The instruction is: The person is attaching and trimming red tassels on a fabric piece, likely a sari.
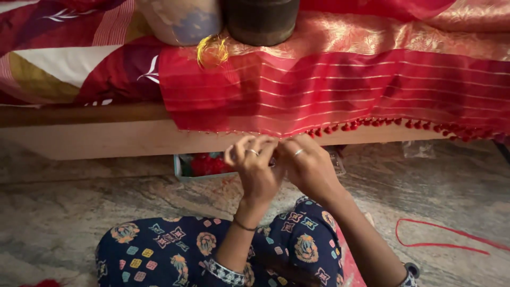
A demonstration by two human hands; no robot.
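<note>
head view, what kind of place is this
Probably a room in a home: a red fringed cloth draped over a low wooden bed edge, stone floor, and both hands working at the fringe.

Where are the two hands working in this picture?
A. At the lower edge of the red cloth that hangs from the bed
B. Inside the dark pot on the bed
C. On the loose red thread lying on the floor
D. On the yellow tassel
A: the left hand and right hand meet with fingers pinched at the hem of the red cloth, next to its row of small red tassels.

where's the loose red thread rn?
Head view, lower right: the loose red thread lies looped on the grey stone floor, right of the right hand and below the red tasselled cloth hanging off the wooden ledge.
</note>
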